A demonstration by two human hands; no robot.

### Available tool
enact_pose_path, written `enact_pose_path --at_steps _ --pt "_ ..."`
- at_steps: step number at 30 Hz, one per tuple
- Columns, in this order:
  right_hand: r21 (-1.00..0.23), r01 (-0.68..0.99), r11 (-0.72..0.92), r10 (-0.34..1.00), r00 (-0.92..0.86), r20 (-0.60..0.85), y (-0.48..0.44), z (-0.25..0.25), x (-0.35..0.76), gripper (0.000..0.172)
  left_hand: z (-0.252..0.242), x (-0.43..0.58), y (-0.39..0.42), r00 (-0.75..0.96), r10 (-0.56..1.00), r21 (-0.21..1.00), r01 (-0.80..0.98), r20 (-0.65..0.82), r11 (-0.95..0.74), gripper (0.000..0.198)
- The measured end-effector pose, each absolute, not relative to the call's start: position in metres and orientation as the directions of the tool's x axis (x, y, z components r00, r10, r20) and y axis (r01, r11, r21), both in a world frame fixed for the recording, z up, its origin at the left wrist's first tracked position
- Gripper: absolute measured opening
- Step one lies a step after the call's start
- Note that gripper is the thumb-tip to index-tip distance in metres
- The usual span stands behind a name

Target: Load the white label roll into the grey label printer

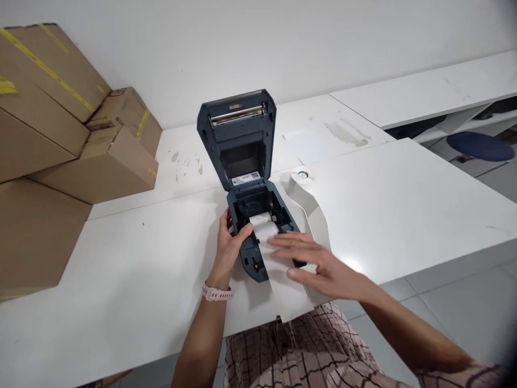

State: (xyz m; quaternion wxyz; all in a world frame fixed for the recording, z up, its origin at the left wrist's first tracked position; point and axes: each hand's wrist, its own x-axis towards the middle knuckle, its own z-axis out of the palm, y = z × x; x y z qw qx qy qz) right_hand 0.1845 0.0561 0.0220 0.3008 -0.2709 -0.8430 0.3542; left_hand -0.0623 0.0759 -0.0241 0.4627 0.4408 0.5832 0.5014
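Left hand: at the printer's nine o'clock; thumb over the side wall, fingers outside; left hand (231,240) pinches the wall, presumably to steady the body.
Right hand: at four o'clock; right hand (313,262) has its fingers spread and blurred over the paper strip (285,285); contact, cannot tell; the pose suggests guiding or smoothing.
Paper strip: runs from the paper roll (260,218) in the bay toward five o'clock, to the table's near edge.
Printer: dark printer (251,263) sits on the white table (383,210) before the person; lid (210,153) raised at twelve, which leaves the bay reachable.
Loose pale strip: curled strip (317,218) between two and three o'clock; just beside the printer.
Cardboard boxes: stacked boxes (125,170) at ten; apart from the work.
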Motion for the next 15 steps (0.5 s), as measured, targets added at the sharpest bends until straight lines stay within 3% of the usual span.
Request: enact_pose_path --at_steps 8,12,15 --pt "-0.832 0.200 0.517 0.849 -0.243 0.469 0.216 0.107 0.185 0.065 -0.030 -0.064 0.081 -0.200 0.973 0.992 0.019 -0.116 0.122 0.084" --pt "-0.927 0.089 0.364 0.856 -0.423 0.295 0.293 0.134 0.143 0.076 -0.020 -0.071 0.078 -0.225 0.965 0.991 -0.038 -0.134 0.129 0.073" --pt "-0.881 0.074 0.467 0.815 -0.424 0.396 0.286 0.134 0.128 0.080 0.005 -0.085 0.074 -0.329 0.941 0.997 -0.036 -0.079 0.071 0.078"
